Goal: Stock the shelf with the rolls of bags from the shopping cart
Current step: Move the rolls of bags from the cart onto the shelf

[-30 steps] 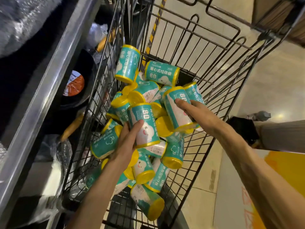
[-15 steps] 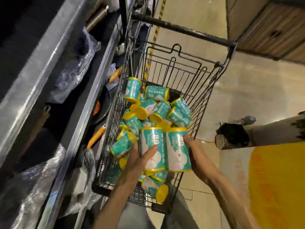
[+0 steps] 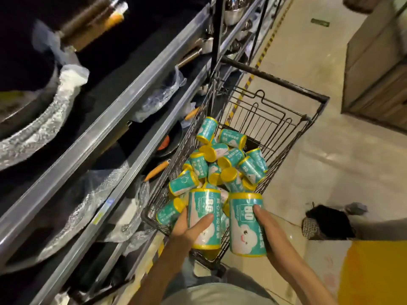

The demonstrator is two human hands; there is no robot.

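Each of my hands holds one teal roll of bags with yellow ends, upright above the near end of the black wire shopping cart (image 3: 273, 116). My left hand (image 3: 187, 232) grips the left roll (image 3: 203, 208). My right hand (image 3: 267, 230) grips the right roll (image 3: 244, 230), which shows a white cloud face and "80". Several more rolls of bags (image 3: 222, 164) lie heaped in the cart basket. The metal shelf (image 3: 105, 126) runs along the left, its edges slanting up to the right.
Pans wrapped in bubble wrap (image 3: 46, 126) and utensils with orange handles (image 3: 157, 170) fill the shelf levels. A black bag (image 3: 328, 221) lies on the tiled floor at right, beside a yellow mat (image 3: 378, 274). A wooden cabinet (image 3: 376, 69) stands at the far right.
Both hands have lifted their rolls out of the pile and drawn them back toward my body. The view has pulled up and away from the cart.
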